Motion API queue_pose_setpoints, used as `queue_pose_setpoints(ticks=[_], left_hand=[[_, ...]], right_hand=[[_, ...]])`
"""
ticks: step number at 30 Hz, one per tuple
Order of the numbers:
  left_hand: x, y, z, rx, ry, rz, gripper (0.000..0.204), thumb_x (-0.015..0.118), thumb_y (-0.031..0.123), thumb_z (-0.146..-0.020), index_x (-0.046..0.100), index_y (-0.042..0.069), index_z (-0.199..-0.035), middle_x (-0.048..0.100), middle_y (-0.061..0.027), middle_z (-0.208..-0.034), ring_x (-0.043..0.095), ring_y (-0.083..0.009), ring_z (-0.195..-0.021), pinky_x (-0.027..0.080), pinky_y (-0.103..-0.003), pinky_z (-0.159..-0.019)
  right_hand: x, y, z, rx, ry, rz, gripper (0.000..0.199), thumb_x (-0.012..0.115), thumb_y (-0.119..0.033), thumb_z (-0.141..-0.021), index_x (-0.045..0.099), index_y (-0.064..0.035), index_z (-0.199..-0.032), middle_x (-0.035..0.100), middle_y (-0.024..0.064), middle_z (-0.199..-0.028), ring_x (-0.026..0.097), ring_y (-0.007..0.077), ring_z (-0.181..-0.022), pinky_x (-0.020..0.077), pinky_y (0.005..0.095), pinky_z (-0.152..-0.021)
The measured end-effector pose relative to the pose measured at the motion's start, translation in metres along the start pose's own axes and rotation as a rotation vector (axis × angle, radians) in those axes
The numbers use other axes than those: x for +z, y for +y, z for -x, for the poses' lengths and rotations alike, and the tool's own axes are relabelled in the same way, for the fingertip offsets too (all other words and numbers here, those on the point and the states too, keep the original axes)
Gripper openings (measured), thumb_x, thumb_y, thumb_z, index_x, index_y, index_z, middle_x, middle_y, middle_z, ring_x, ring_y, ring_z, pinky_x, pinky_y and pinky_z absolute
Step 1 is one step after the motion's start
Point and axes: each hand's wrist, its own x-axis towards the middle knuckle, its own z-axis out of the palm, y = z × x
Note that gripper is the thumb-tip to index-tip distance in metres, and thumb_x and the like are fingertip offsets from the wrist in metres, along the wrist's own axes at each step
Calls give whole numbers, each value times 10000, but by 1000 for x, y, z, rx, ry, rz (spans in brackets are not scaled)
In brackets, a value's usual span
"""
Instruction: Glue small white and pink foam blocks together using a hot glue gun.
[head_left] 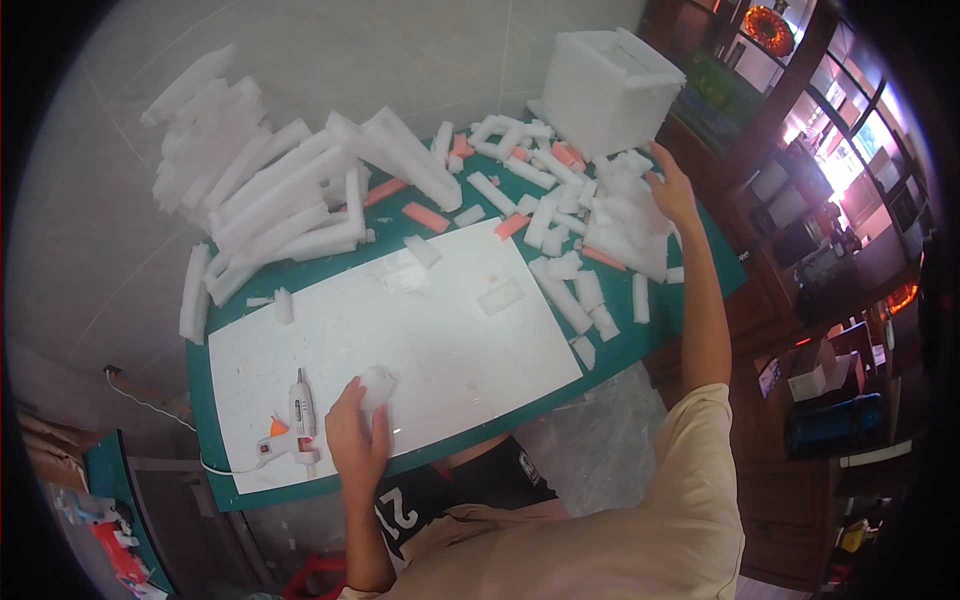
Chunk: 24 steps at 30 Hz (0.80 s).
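Note:
Near the front edge of a white board (470, 345), my left hand (355, 432) grips a small white foam piece (379, 386) between thumb and fingers. A white glue gun (300, 410) with an orange part lies just left of that hand, its cord running off the table's left side. At the far right, my right hand (672, 188) reaches out with fingers apart, touching the edge of a large ragged white foam piece (632, 220). Behind it stands a big white foam box (605, 95). Part of the right hand's grip cannot be made out.
Long white foam strips (285, 195) are heaped at the back left of the green table (700, 290). Several short white foam pieces and pink foam pieces (426, 217) lie scattered along the back and right. Clear plastic sheeting (600, 430) hangs below the front edge. Wooden shelves stand right.

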Motion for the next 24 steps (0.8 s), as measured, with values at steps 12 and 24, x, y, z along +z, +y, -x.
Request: queue_pose_setpoints(ticks=[12,24], left_hand=[[0,0,-1,9,0,-7,348,670,80,-885,594,-9,-1213,622,-196,-1313,595,-364,-1145,441,-431,-990],[2,-4,0,29,-6,-9,359,677,82,-878,591,-2,-1217,616,-194,-1321,593,-364,-1161,439,-431,-995]], right_hand=[[-28,39,39,804,-345,-340,737,734,-508,-862,533,6,-1350,604,131,-1147,610,188,-888,523,340,-803],[-8,64,24,561,-98,-290,530,701,-295,-883,560,34,-1275,621,144,-1159,608,211,-951,508,326,-784]])
